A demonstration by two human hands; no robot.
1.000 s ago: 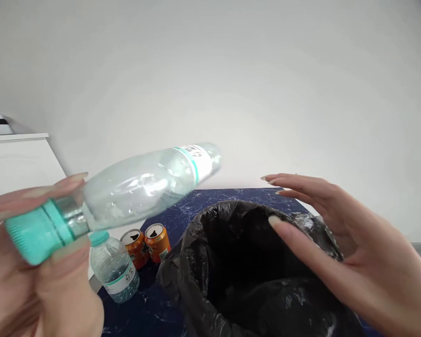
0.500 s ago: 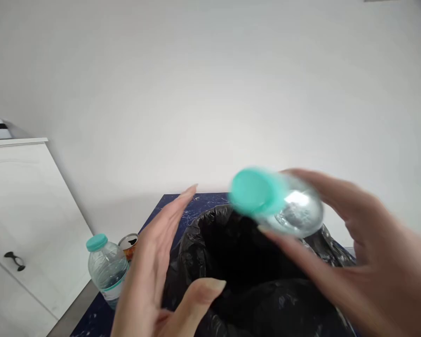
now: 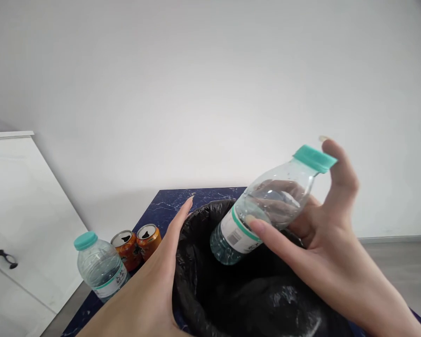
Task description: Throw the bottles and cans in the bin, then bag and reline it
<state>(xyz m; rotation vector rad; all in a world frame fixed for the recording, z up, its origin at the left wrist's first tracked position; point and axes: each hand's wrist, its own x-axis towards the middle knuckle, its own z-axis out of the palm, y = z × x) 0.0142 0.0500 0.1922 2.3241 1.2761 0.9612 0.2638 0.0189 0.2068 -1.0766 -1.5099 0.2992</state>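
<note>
My right hand grips a clear plastic water bottle with a turquoise cap and a white label. The bottle is tilted, cap up to the right, its base over the mouth of a bin lined with a black bag. Some liquid shows in its lower part. My thumb presses the label side, and one finger is raised by the cap. My left hand lies with stretched fingers along the left side of the bin's rim; its thumb is hidden.
A second turquoise-capped water bottle stands left of my left hand, beside two opened orange drink cans. All stand on a dark blue marbled table. A white cabinet is at the left, and a white wall rises behind.
The bottle in my right hand has swung round: its cap pointed toward me and left, and now points up and right. My left hand has come against the bin rim. Both cans now show.
</note>
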